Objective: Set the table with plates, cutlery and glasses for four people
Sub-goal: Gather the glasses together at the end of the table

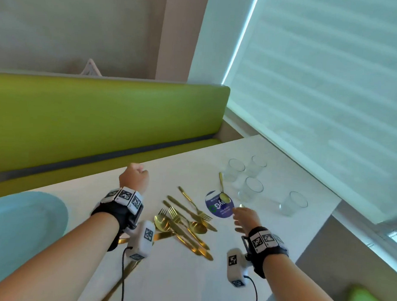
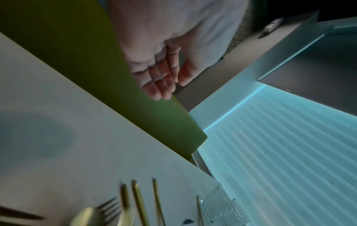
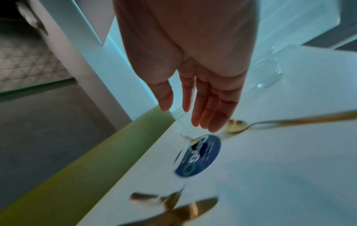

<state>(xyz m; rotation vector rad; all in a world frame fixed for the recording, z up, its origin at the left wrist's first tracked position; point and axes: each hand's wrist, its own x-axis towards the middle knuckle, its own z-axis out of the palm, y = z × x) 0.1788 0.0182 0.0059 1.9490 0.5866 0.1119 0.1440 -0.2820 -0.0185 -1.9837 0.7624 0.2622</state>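
- A round blue sticker [image 1: 219, 204] on the white surface [image 1: 304, 187] serves as landmark; a gold spoon [image 1: 222, 189] rests with its bowl on it.
- Four clear glasses [image 1: 250, 189] stand just beyond the sticker, toward the window blind [image 1: 330, 76].
- A heap of gold cutlery [image 1: 186, 222] lies just left of the sticker.
- A pale blue plate [image 1: 21, 223] sits well left of it.
- The right hand [image 1: 244, 219] hovers beside the sticker, fingers straight, holding nothing.
- The left hand [image 1: 133, 176] hangs left of the sticker, fingers loosely bent, holding nothing.
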